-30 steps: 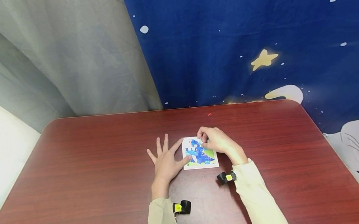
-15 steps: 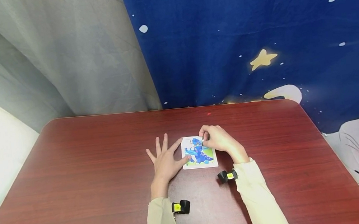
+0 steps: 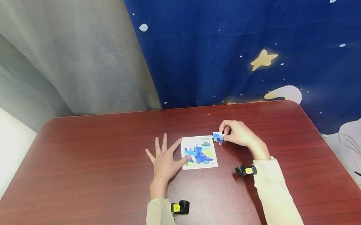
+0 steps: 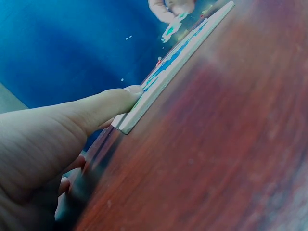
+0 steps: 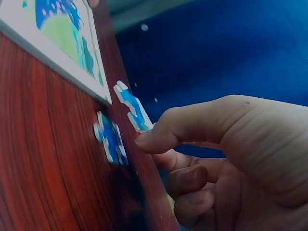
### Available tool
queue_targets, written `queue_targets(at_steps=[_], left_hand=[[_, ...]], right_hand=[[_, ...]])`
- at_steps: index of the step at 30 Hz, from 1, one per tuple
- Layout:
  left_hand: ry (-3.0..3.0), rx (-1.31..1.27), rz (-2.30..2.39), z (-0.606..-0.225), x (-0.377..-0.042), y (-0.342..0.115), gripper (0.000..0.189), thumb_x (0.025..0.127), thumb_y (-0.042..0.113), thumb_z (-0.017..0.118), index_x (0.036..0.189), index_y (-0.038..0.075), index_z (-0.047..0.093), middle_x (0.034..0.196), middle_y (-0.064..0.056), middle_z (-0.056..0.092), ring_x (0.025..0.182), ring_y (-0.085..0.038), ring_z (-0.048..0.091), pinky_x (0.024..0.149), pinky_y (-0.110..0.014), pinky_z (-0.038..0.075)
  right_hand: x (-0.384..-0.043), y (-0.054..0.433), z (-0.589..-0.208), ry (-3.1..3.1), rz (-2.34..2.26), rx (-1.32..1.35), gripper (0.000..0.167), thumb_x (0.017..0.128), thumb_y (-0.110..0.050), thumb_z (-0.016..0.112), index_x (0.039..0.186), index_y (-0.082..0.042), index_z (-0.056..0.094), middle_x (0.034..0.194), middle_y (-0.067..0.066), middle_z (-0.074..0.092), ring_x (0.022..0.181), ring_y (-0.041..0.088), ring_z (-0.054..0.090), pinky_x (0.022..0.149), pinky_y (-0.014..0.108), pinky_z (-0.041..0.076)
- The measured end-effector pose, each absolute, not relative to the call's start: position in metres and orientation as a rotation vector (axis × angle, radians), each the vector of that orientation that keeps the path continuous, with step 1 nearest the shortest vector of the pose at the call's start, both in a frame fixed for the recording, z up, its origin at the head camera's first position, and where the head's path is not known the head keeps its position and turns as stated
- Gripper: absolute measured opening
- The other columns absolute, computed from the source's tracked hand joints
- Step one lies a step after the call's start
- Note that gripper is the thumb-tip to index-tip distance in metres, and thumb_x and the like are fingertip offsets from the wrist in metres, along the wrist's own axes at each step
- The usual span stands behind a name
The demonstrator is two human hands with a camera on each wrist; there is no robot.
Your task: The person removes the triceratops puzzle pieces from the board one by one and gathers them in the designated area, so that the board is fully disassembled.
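A small square jigsaw puzzle with a white frame and a blue dinosaur picture lies on the table. My left hand rests at its left side, fingers spread, the thumb on the picture and the index fingertip at the upper left corner. In the left wrist view, that thumb presses on the puzzle's edge. My right hand pinches a blue and white puzzle piece between thumb and index finger, just off the puzzle's upper right corner. Beneath it, a darker blue puzzle piece lies on the table.
The dark red wooden table reaches back to a grey curtain and a blue curtain. A tiny red mark shows near the far edge. Black cameras are strapped at both wrists.
My right hand has moved right, off the puzzle, with a piece in its fingers. The puzzle's upper part now shows pale backing where blue picture was. My left hand stays in place.
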State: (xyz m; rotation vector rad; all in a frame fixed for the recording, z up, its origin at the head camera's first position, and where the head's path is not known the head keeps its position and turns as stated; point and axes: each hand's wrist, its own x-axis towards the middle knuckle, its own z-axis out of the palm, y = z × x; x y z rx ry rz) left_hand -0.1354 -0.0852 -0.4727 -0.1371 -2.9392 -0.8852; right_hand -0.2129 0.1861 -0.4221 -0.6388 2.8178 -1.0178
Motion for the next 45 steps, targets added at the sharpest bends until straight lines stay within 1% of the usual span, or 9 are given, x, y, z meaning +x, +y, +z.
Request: queue_targets(at_steps=[5,13,26,36,45], left_hand=[[-2.937,-0.121,-0.885,-0.472,-0.135,-0.087,0.068,0.076,0.054,0.067,0.137,0.033,0.047,0.153,-0.012,0.016,0.139,-0.036,-0.001,0.096,-0.068,-0.013],[-2.939,-0.125,-0.896,-0.473,-0.135,-0.085,0.068,0.076,0.055,0.067,0.137,0.033,0.047,0.153,-0.013,0.016,0.139,-0.036,-0.002,0.096,-0.068,-0.013],[-2.927,-0.134,-0.890,-0.472,-0.135,-0.084,0.068,0.075,0.055,0.068,0.136,0.033,0.048,0.153,-0.013,0.018,0.139,-0.036,0.001,0.096,-0.068,-0.011],[-2.920,-0.136,-0.895,-0.473,-0.136,-0.083,0.068,0.075,0.054,0.069,0.136,0.032,0.049,0.153,-0.014,0.018,0.139,-0.036,0.000,0.096,-0.068,-0.012],[-2.913,-0.137,-0.895,-0.472,-0.135,-0.084,0.067,0.075,0.053,0.069,0.135,0.032,0.050,0.152,-0.014,0.018,0.139,-0.036,0.001,0.096,-0.068,-0.011]], right_hand=[[-0.215,0.197,-0.425,2.782,-1.027,-0.527,0.019,0.070,0.001,0.066,0.087,-0.005,0.060,0.071,0.002,0.055,0.063,0.018,0.049,0.061,0.030,0.039],[-0.212,0.215,-0.423,2.767,-1.009,-0.455,0.019,0.069,0.003,0.066,0.087,-0.003,0.060,0.071,0.004,0.054,0.064,0.019,0.048,0.061,0.031,0.038],[-0.212,0.230,-0.423,2.733,-1.004,-0.409,0.020,0.069,0.003,0.065,0.087,-0.002,0.060,0.071,0.004,0.053,0.063,0.019,0.047,0.059,0.031,0.037],[-0.213,0.234,-0.424,2.726,-0.979,-0.389,0.020,0.071,0.002,0.066,0.089,-0.003,0.060,0.073,0.005,0.052,0.065,0.019,0.046,0.060,0.032,0.036],[-0.216,0.235,-0.433,2.728,-0.957,-0.415,0.019,0.070,0.003,0.066,0.088,-0.002,0.060,0.074,0.004,0.053,0.068,0.019,0.047,0.064,0.032,0.037]])
